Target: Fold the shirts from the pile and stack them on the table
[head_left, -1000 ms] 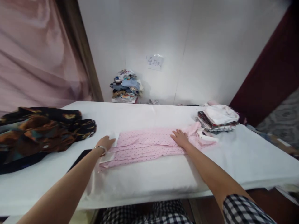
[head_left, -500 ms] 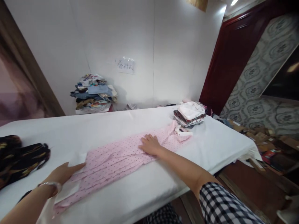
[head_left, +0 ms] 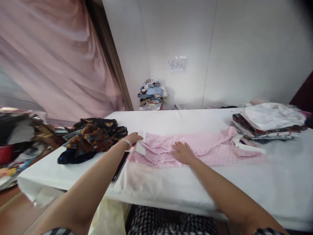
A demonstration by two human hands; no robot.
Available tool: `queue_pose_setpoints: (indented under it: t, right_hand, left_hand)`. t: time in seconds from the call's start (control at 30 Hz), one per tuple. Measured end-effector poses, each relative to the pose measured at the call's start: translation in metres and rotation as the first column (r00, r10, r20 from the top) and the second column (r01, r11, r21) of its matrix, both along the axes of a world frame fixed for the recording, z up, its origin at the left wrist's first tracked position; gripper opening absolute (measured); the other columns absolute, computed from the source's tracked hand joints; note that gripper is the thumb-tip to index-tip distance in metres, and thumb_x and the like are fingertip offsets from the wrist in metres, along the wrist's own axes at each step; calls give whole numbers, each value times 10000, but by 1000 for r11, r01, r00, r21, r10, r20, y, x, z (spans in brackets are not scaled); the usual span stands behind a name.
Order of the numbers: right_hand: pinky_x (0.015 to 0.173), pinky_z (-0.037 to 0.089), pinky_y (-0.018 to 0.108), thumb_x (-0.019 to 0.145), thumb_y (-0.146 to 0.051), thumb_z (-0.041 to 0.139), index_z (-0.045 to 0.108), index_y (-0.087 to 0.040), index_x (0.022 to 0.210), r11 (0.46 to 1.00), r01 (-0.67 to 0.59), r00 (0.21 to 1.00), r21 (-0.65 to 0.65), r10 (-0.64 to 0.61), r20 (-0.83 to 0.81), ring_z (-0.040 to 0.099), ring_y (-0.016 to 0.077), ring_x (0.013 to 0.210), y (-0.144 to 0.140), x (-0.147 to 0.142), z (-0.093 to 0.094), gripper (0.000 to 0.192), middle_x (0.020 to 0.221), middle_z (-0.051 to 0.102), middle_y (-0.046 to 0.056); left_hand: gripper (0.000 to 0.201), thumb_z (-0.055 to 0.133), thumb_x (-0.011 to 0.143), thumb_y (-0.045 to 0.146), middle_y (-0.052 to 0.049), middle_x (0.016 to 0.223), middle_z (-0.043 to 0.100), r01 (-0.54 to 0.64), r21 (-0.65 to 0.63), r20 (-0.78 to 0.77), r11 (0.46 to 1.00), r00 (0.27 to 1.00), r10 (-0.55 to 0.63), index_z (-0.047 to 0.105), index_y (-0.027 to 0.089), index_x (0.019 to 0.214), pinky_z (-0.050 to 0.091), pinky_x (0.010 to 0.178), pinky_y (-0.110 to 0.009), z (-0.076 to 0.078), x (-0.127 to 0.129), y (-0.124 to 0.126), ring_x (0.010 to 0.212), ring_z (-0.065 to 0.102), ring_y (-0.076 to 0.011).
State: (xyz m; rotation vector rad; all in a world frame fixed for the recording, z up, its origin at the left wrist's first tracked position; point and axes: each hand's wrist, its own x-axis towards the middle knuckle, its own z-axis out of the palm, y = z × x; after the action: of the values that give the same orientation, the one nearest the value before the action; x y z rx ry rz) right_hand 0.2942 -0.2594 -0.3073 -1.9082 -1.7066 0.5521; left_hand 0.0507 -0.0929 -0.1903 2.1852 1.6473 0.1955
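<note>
A pink shirt with small dark dots lies stretched lengthwise across the white table, its white collar toward the right. Wrinkles gather near its left end, where a white patch shows. My left hand, with a bracelet at the wrist, is closed on that left end; its fingertips are partly hidden. Flat on the middle of the shirt rests my right hand, fingers spread and holding nothing. A dark phone lies just below my left wrist.
Dark patterned clothes are heaped on the table's left end. A stack of folded clothes stands at the right. Behind the table rises another clothes pile beside a wall with a paper sign. A pink curtain hangs at left.
The view has turned left, bringing the curtain, clothes heap and phone into sight. My left hand stays at the shirt's left end, which now lies straighter across; my right hand stays flat on the shirt.
</note>
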Motion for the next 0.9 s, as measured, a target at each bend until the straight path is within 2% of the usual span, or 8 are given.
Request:
queue_pose_setpoints:
  t: [0.07,0.2,0.3,0.4,0.5,0.6,0.73,0.9]
  right_hand:
    - [1181,249,502,928,-608,396,516,-254,1410,989,144,945,44,-124,-302,309,273,1451,-2,0,5,610,1558,382,62]
    - [1056,467,452,890,-581,484,531,-207,1373,931,334,608,146,-94,-788,516,270,1308,0,6,12,612,1410,562,107]
    - [972,539,434,869,-575,512,467,-179,1393,885,446,349,132,-36,-937,600,268,1212,2,23,11,659,1355,599,144]
    - [964,549,428,838,-543,555,458,-184,1381,813,577,254,75,-91,-963,617,270,1189,0,47,10,659,1367,586,149]
    - [1014,516,424,834,-493,568,500,-169,1349,749,657,315,86,-170,-934,590,269,1223,-7,62,13,612,1380,573,148]
    - [1124,406,424,874,-481,524,536,-174,1345,745,638,540,194,-254,-803,489,260,1330,-14,56,19,563,1432,535,114]
    - [1209,241,477,944,-490,432,407,-229,1480,837,368,888,406,-185,-422,278,251,1466,-17,25,22,596,1577,345,48]
    - [1200,213,544,976,-397,392,322,-201,1527,840,115,993,530,-107,-46,225,267,1486,-14,3,15,588,1581,327,104]
  left_hand:
    - [346,603,818,263,-77,873,741,30,-81,116,996,993,-20,619,182,1155,561,624,-280,16,21,-4,750,708,-202]
    - [392,577,848,181,-60,841,722,125,-174,275,977,959,-74,544,152,1238,534,576,-245,27,90,-23,672,679,-156]
    - [321,556,920,230,-89,895,701,195,-197,353,961,929,-116,556,104,1215,531,598,-245,6,148,-49,676,664,-128]
    - [350,537,955,337,-75,960,690,258,-180,419,949,893,-164,566,123,1230,564,634,-269,-23,181,-76,712,665,-125]
    - [310,517,948,275,-87,1042,709,264,-73,456,962,866,-203,611,148,1214,553,740,-268,-42,177,-85,848,687,-154]
    - [300,467,950,259,-87,1212,677,187,61,464,980,865,-194,638,188,1186,509,929,-291,-49,145,-74,1074,642,-186]
    - [432,504,926,342,-144,1406,552,75,113,432,991,895,-117,544,159,1315,436,1058,-389,-61,99,-68,1280,526,-268]
    - [711,552,881,475,-195,1460,487,22,-14,454,1000,891,-14,357,115,1462,469,1003,-401,-86,70,-105,1200,587,-285]
